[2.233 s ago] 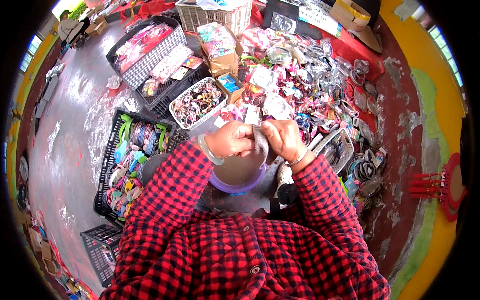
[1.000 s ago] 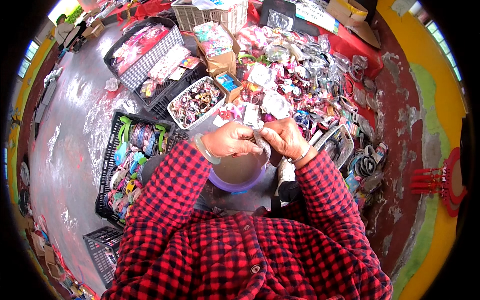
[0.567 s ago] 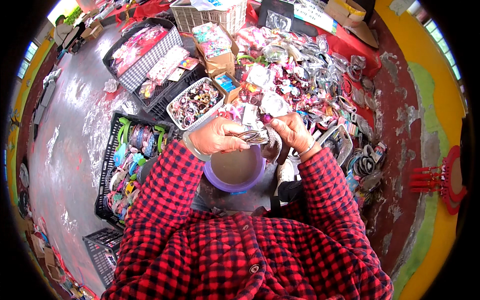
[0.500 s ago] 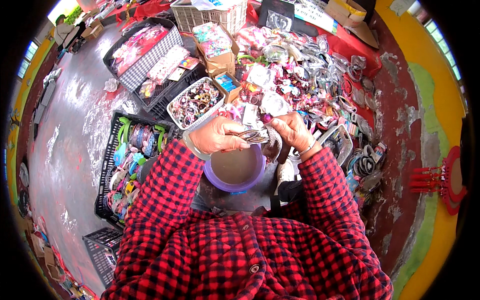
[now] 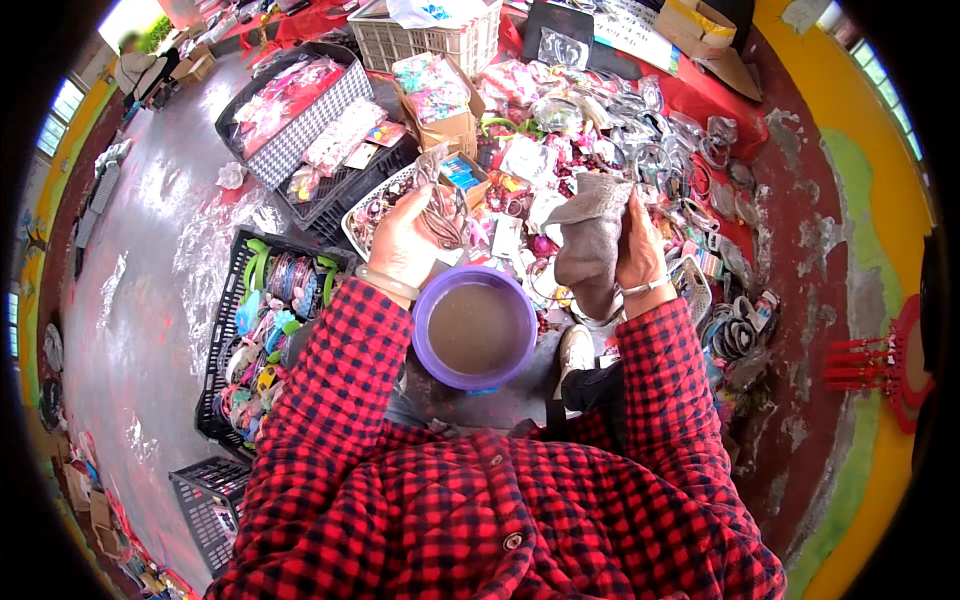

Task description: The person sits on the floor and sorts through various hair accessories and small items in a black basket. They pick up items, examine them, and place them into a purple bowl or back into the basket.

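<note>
Closed around a bundle of thin brownish looped bands [image 5: 443, 215] is my left hand [image 5: 400, 242]; their exact kind is hard to make out. It is over the near edge of a white basket [image 5: 352, 232] of hair accessories. My right hand [image 5: 643, 250] grips a grey-brown cloth [image 5: 588, 240] that hangs down in folds, above the pile of packaged accessories [image 5: 600, 130]. Below and between the hands stands a purple basin [image 5: 474, 381] with murky water in it. The hands are well apart.
A black crate [image 5: 215, 360] of headbands stands at left, another black crate [image 5: 205, 510] nearer me. Further off are a houndstooth-patterned box [image 5: 310, 120], a cardboard box [image 5: 445, 125] of packets and a beige crate [image 5: 430, 40]. A person [image 5: 135, 70] sits far left.
My hands were together over the basin, with the bands and the cloth touching. They have since parted: the left moved left with the bands, the right moved right and up with the cloth.
</note>
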`<state>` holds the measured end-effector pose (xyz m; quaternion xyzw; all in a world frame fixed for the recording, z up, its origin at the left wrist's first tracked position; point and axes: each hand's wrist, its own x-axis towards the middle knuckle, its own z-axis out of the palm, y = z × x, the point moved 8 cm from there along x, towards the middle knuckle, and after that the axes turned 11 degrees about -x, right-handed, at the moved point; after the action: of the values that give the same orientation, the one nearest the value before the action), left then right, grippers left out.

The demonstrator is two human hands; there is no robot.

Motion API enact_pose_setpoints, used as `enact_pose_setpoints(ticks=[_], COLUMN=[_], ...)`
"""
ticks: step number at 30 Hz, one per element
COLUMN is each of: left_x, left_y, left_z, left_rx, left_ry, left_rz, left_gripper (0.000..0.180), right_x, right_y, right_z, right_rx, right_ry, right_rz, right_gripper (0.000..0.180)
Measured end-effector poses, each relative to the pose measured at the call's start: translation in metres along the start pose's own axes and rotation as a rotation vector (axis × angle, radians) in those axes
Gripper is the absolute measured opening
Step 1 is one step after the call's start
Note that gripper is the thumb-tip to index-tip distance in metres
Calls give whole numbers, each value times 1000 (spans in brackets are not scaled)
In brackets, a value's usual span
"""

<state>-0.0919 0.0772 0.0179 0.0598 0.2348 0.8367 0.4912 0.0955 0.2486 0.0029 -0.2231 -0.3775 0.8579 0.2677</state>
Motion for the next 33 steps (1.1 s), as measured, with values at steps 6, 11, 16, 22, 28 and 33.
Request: enact_pose_setpoints(ticks=[6,11,16,22,28,33], left_x=[7,3,1,-1,5,10], left_y=[-24,-54,-61,-52,-46,-60], left_z=[-15,-16,0,11,-18,-30], left_rx=[158,350,839,1224,440,59], left_ry=[69,-27,-262,-319,13,80], left_rz=[-71,-144,64,104,-170,-246], left_gripper=[19,20,19,21,26,22], right_x=[-11,-12,1,0,-5,-16], right_y=[27,46,66,78,54,65], right_z=[45,73,52,47,56,81], right_rx=[190,-151,-868,-714,-569,-708], right_ry=[-149,-223,-75,-56,63,-128], right_rz=[160,42,-106,-78,-88,-48], right_gripper=[33,39,44,36,19,24])
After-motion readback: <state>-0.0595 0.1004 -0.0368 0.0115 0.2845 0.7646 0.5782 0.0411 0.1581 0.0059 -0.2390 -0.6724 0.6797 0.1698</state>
